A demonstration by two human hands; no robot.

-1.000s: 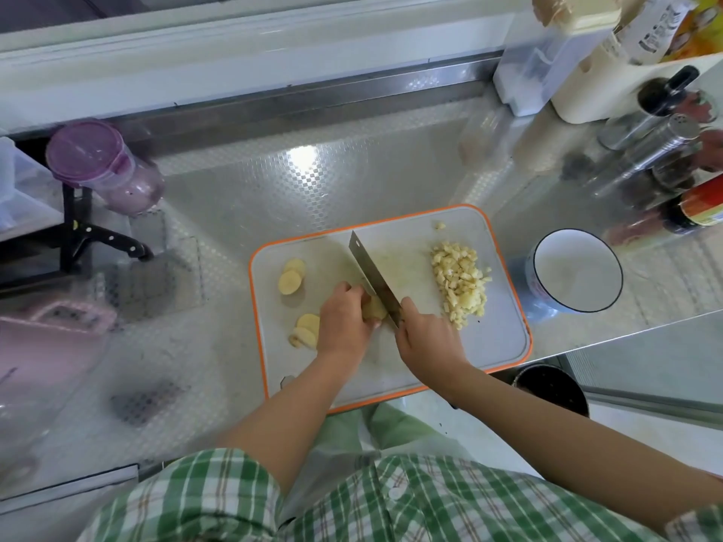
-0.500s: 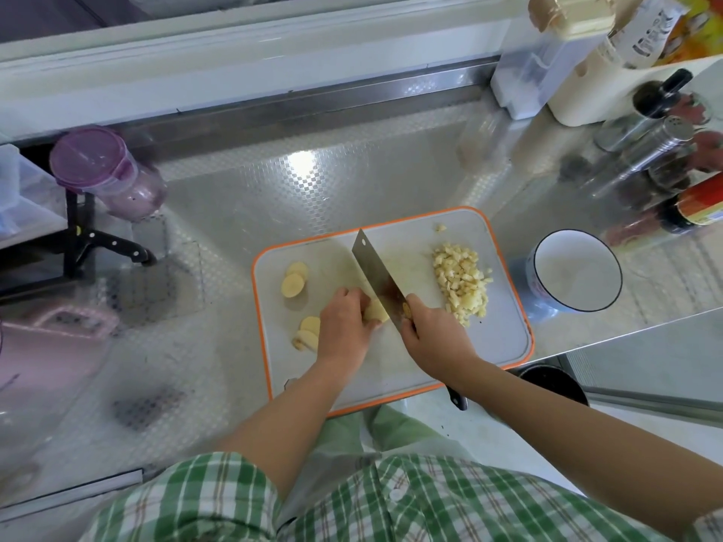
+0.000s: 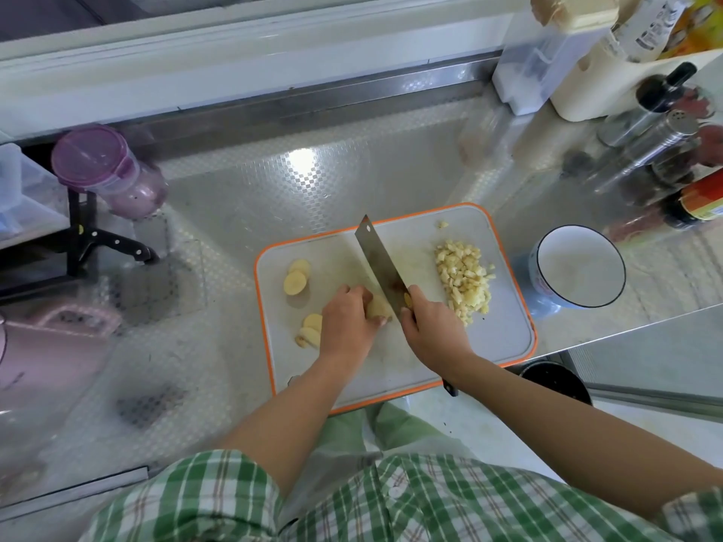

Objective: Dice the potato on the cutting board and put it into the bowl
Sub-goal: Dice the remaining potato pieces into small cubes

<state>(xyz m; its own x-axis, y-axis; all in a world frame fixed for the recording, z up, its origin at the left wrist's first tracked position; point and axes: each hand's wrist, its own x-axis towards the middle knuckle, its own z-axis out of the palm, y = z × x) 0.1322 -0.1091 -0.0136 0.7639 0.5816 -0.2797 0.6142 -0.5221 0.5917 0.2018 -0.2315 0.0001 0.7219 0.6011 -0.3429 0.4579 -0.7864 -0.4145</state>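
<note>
While fingers of the left hand pin a potato piece on the board, the right hand grips the knife beside it: dicing under way. Next, more cuts; dice lie near the bowl.

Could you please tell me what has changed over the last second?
The right hand has lifted the cleaver a little above the potato piece, so more of the blade shows. The left hand still holds that piece; the potato slices, the diced potato and the bowl have not moved.
</note>
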